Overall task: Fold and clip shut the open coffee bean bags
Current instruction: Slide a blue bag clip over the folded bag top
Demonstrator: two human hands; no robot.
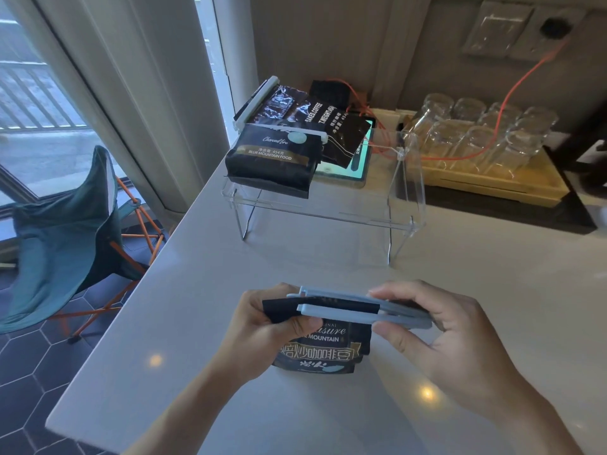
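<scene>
while the coffee bag (323, 348) stands on the counter (203, 290) | left hand (262, 326) pinches its folded top | right hand (437, 336) grips blue clip (361, 310), bars astride fold | film soft, slippery; hold fold's ends

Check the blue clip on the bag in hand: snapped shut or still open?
Open. The blue clip straddles the folded top of the bag, but its two bars still gape at the left end, by the left hand; the right hand holds the other end.
</scene>
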